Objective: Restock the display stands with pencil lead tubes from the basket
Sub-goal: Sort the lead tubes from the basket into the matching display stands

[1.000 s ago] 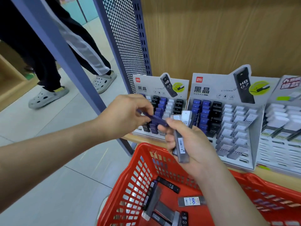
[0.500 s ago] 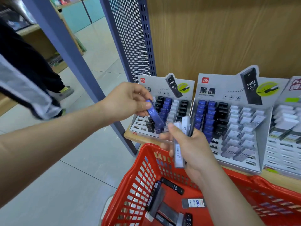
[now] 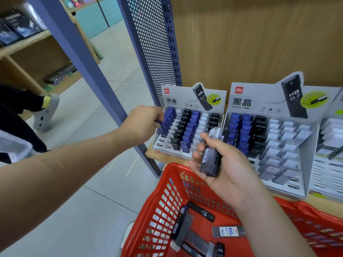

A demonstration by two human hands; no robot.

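Observation:
My left hand (image 3: 143,121) pinches a blue lead tube (image 3: 163,127), its lower end at the leftmost column of the left display stand (image 3: 187,106). My right hand (image 3: 224,169) grips a small bundle of grey and black lead tubes (image 3: 211,154) above the red basket (image 3: 161,204). Several more tubes (image 3: 201,212) lie on the basket floor. The middle display stand (image 3: 267,97) holds blue, black and white tubes.
A third stand (image 3: 332,145) with white tubes is at the far right on the wooden shelf. A blue perforated upright (image 3: 150,47) and a slanted blue post (image 3: 78,51) flank the shelf. A person's legs and grey shoe (image 3: 46,114) are on the tiled floor at left.
My left hand has carried the blue tube away from my right hand, leftward and down to the left stand's first column. The person at left has walked further out of frame.

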